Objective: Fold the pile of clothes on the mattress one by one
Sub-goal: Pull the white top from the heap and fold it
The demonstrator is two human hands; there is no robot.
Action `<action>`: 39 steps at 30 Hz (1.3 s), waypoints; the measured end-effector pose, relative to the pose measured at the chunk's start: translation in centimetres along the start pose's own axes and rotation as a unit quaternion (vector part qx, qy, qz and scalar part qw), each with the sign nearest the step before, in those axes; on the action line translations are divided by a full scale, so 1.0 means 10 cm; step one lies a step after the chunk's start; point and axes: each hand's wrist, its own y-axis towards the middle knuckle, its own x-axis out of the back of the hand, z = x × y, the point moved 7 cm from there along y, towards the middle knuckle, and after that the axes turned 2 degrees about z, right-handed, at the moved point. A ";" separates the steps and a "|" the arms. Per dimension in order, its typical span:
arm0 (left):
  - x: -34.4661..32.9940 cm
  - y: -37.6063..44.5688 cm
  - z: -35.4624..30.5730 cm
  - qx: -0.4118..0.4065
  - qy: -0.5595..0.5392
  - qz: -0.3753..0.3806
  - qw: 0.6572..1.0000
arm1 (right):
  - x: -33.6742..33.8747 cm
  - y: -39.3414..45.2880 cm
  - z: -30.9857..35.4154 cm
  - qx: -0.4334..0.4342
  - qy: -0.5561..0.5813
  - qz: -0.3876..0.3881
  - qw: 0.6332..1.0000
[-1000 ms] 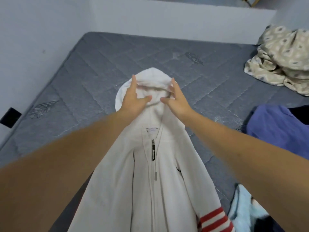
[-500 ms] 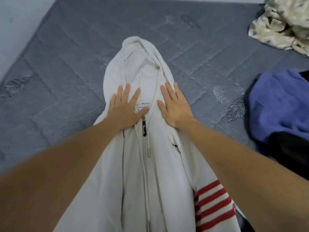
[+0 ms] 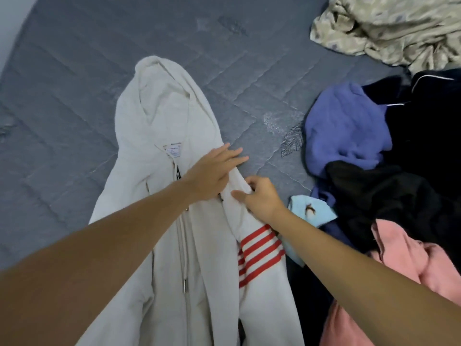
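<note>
A white zip-up hoodie (image 3: 159,136) lies face up on the grey mattress (image 3: 74,83), hood pointing away from me. Its right sleeve carries red stripes (image 3: 259,250). My left hand (image 3: 212,173) lies flat, fingers spread, on the hoodie's right shoulder. Just below it, my right hand (image 3: 259,196) pinches the top of the striped sleeve. The pile of clothes sits at the right: a blue-purple garment (image 3: 346,128), black garments (image 3: 411,186), a pink one (image 3: 409,260) and a light blue piece (image 3: 311,211).
A crumpled beige patterned sheet (image 3: 389,28) lies at the far right corner. Bare mattress stretches to the left of the hoodie and beyond its hood. A wall edge shows at the top left.
Both hands slid from the hood down over the collar, then right to the hoodie's right shoulder. My right hand has closed on the striped sleeve. The view dropped and shifted right.
</note>
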 end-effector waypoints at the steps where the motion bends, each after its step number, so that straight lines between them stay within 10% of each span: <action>1: 0.03 0.09 -0.06 -0.005 -0.016 0.028 0.999 | 0.05 -0.01 -0.02 -0.003 0.012 -0.003 1.000; 10: 0.24 0.24 -0.33 -0.033 0.160 0.064 0.984 | 0.30 -0.20 -0.06 -0.013 0.051 0.019 0.998; 39: 0.29 0.34 -1.74 -0.004 -0.011 0.110 0.994 | 1.63 -1.31 0.02 -0.042 -0.022 0.069 0.997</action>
